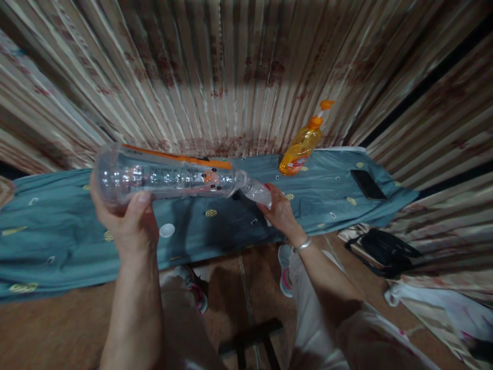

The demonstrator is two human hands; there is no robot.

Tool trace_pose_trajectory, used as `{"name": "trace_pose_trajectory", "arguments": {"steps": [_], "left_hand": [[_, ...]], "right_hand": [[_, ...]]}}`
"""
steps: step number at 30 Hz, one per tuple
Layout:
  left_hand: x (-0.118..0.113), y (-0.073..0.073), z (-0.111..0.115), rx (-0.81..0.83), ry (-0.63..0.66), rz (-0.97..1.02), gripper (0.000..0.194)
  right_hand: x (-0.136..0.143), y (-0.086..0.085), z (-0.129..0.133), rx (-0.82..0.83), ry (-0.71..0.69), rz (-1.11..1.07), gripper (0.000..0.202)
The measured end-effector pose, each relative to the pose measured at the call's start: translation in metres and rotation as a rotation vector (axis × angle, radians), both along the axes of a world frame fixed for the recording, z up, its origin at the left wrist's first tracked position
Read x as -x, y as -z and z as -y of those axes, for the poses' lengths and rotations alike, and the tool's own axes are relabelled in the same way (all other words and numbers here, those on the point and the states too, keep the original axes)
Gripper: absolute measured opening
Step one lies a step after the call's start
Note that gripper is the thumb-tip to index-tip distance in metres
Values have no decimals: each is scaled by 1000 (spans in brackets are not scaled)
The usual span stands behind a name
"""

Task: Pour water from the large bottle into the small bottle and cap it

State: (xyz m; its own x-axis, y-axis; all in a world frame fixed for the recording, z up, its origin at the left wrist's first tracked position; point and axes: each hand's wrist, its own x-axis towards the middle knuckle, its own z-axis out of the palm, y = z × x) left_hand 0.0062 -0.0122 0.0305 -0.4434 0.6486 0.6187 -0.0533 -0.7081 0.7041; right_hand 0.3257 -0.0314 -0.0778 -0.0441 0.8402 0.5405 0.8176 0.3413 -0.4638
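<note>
My left hand [133, 221] grips the near-left end of a long clear plastic pack [177, 177], which looks like a sleeve of stacked cups with an orange printed band. The pack is held almost level above the cloth-covered table. At its right end, my right hand [281, 210] pinches a clear, crumpled-looking plastic end piece [256, 191]. Whether that piece is part of the wrapping I cannot tell. A small white disc [167, 230] lies on the cloth below the pack.
An orange pump bottle [300, 149] stands on the table's teal patterned cloth [215, 231], near the curtain [231, 77]. Further right lies a black phone [367, 184]. On the floor are a black bag [385, 252] and a dark stool or stand [250, 336].
</note>
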Motion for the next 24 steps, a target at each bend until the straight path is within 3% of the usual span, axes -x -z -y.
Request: {"name": "trace_pose_trajectory", "arguments": {"steps": [7, 24], "left_hand": [[4, 4, -3, -47, 7, -23, 66], [-2, 2, -10, -52, 9, -78, 81]], "right_hand": [[-2, 2, -2, -11, -12, 1, 57], [-7, 3, -4, 25, -8, -61, 60]]}}
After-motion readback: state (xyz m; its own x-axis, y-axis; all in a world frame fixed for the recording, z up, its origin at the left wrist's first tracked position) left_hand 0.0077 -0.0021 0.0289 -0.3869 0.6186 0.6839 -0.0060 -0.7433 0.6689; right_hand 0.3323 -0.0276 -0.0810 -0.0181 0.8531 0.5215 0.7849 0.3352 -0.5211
